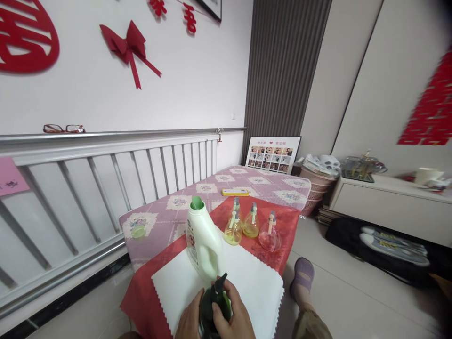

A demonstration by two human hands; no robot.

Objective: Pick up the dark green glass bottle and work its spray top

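"What's held?"
"A dark green pump bottle: left hand round its body, right hand clasping the pump, between the white mat's side edges."
"Base?"
"Out of sight."

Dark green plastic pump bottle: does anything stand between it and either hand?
Nothing visible does: the left hand and right hand are both on the bottle. The open-mouthed, pale green plastic jug stands beyond it, not between.
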